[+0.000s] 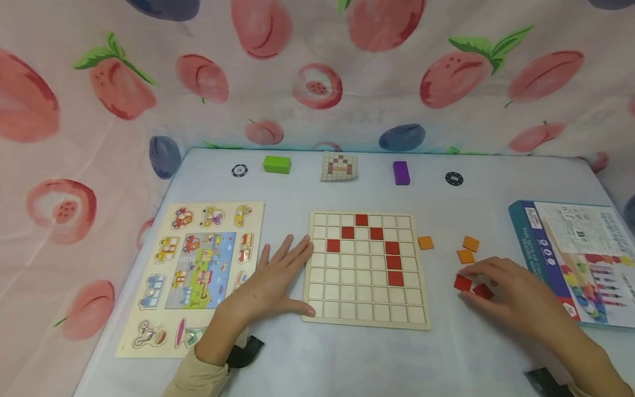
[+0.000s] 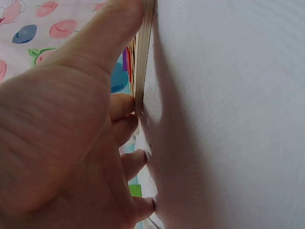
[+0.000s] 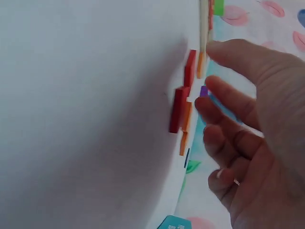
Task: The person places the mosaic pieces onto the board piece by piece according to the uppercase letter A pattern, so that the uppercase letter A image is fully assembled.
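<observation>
Resting flat on the table [image 1: 347, 358], our left hand [image 1: 270, 284] lies open with its fingers straight, fingertips and thumb touching the left edge of the grid board [image 1: 366, 269]. The left wrist view shows the thumb [image 2: 107, 43] pressed against that edge. Seven red tiles [image 1: 394, 262] sit in the board's cells, well beyond our fingertips. Our right hand [image 1: 511, 292] hovers over two loose red tiles [image 1: 462, 283], fingers loosely bent; we cannot tell whether they touch the tiles, and nothing is gripped. Three orange tiles [image 1: 466, 256] lie just beyond this hand. A blue box [image 1: 533, 242] sits to its right. A vehicle puzzle [image 1: 193, 270] lies left of our left hand.
</observation>
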Demonstrator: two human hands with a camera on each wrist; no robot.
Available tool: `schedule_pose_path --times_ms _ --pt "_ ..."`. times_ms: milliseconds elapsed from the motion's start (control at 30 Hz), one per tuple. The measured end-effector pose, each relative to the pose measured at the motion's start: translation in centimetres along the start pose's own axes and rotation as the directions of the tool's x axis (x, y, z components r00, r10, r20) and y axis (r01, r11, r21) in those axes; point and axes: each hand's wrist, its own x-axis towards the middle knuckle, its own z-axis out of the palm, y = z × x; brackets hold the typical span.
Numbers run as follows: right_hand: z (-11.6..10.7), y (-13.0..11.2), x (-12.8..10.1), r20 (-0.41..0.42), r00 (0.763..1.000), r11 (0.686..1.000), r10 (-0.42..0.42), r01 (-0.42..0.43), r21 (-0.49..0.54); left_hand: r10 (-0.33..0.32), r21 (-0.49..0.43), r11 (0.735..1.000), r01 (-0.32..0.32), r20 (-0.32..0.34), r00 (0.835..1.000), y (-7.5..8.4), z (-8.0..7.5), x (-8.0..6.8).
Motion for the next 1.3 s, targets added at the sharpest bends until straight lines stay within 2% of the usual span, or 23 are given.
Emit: schedule_pose_path --times_ms 233,400,567,700,833,1000,1100,1300 --pt "0.3 -0.4 0.4 0.022 1.000 1.000 0.007 -0.007 -0.023 -0.004 -0.007 1.000 0.003 -0.002 1.000 -0.2 0.1 -0.1" --pt "0.2 -2.5 1.8 -0.075 0.993 0.996 -0.089 0.088 -0.013 0.002 0.003 1.000 -0.002 -0.005 1.000 -0.2 0.1 -0.2" --pt "0.6 -6.5 4.7 -0.067 0.979 0.980 -0.192 0.194 0.032 0.010 0.003 1.000 -0.010 -0.011 1.000 -0.2 0.0 -0.2" --pt "1.9 -10.2 7.6 -0.026 0.954 0.953 -0.298 0.299 0.055 0.010 0.009 1.000 -0.010 -0.016 1.000 -0.3 -0.1 -0.2" --pt "3.2 -13.5 10.1 0.005 0.910 0.909 -0.414 0.413 0.061 0.006 0.015 1.000 -0.006 -0.013 1.000 -0.2 -0.1 -0.2" --pt "4.1 -16.3 11.8 0.041 0.856 0.857 -0.516 0.515 0.033 -0.004 0.018 1.000 0.004 -0.001 1.000 -0.1 0.0 -0.1" --pt "4.3 -17.1 12.2 0.054 0.842 0.844 -0.536 0.537 0.010 -0.005 0.027 1.000 0.005 -0.002 1.000 -0.1 0.0 -0.2" --pt "4.2 -17.2 12.2 0.059 0.833 0.834 -0.550 0.552 -0.025 -0.002 0.028 1.000 0.002 -0.009 1.000 -0.1 0.0 -0.2"
